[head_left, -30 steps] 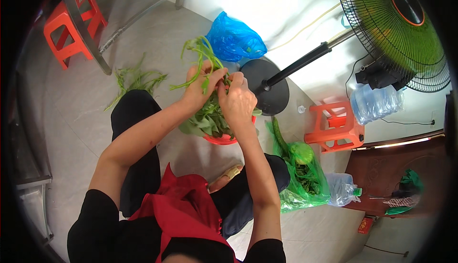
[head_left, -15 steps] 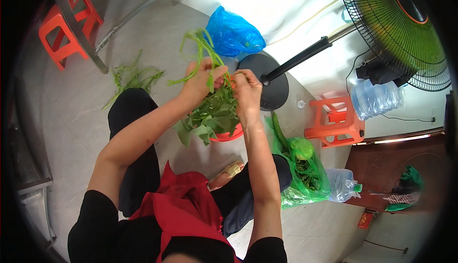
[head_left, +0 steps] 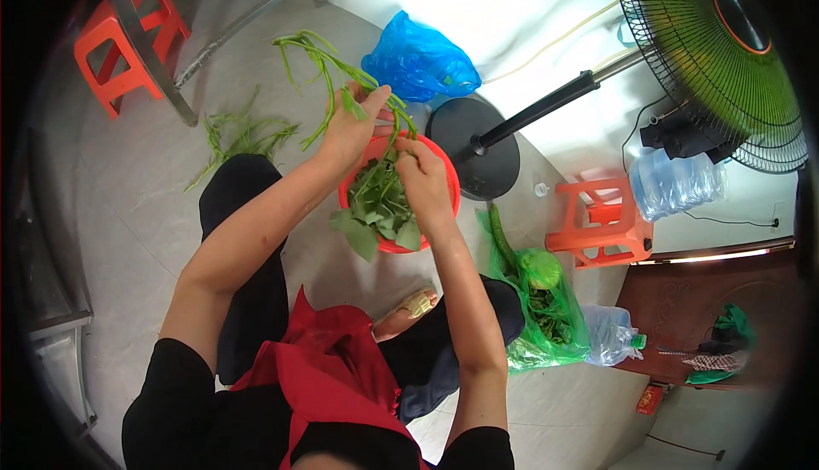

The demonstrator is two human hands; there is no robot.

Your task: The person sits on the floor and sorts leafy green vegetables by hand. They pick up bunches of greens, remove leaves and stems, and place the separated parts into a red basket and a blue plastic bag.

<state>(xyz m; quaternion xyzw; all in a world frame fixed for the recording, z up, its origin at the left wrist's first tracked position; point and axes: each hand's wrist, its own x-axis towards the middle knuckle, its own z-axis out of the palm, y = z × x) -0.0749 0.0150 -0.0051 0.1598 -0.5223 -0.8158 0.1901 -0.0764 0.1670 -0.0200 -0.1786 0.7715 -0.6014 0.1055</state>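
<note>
My left hand [head_left: 351, 129] grips a bunch of long green stems [head_left: 328, 59], whose bare ends stick out up and to the left. Close beside it, lower and to the right, my right hand [head_left: 423, 178] is closed on the lower part of the same stems. Broad green leaves [head_left: 375, 205] hang from the stems over a round red basket [head_left: 452, 182] between my knees. Whether the lowest leaves belong to the held bunch or lie in the basket, I cannot tell. My fingers partly hide the stems between the hands.
Loose green stems [head_left: 243, 136] lie on the floor at left. Beyond the basket stand a blue plastic bag [head_left: 418, 56] and a fan's round black base [head_left: 495, 167]. At right are a green bag of vegetables [head_left: 563, 333], a red stool [head_left: 601, 223] and a water bottle [head_left: 610, 333].
Both hands have moved apart slightly, the right one lower. The stems now stretch further left, and the leafy part has shifted, showing more of the red basket.
</note>
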